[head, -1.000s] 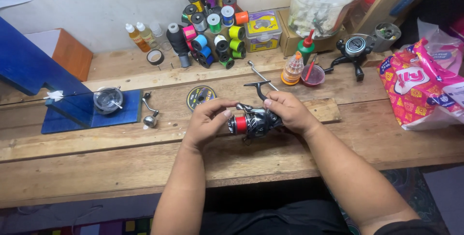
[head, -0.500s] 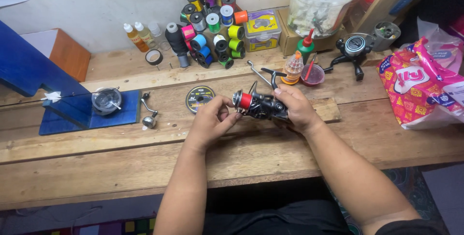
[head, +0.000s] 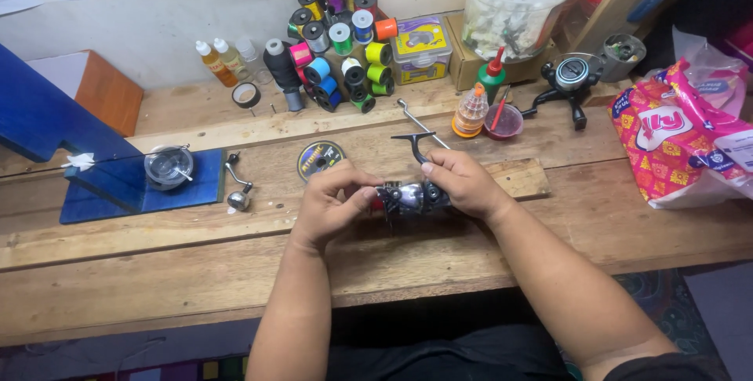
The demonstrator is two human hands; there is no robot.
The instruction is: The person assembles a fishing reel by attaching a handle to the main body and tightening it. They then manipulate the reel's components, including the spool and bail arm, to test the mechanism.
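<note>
Both my hands hold a black fishing reel (head: 408, 197) just above the wooden workbench (head: 157, 271). My right hand (head: 463, 181) wraps around the reel body from the right, and the reel's foot sticks up past my fingers. My left hand (head: 329, 205) pinches the reel's front end, where the red spool is now hidden by my fingers. A round flat line spool (head: 320, 158) lies on the bench just beyond my left hand.
A loose reel handle (head: 237, 189) and a blue stand with a clear spool (head: 167, 165) sit at the left. Several thread spools (head: 345, 44), small bottles (head: 223, 58), a red dish (head: 504, 122), another reel (head: 569, 79) and a pink bag (head: 678, 134) line the back and right.
I have turned the reel in my hands and brought it slightly lower. My left fingers now cover the red spool that showed before.
</note>
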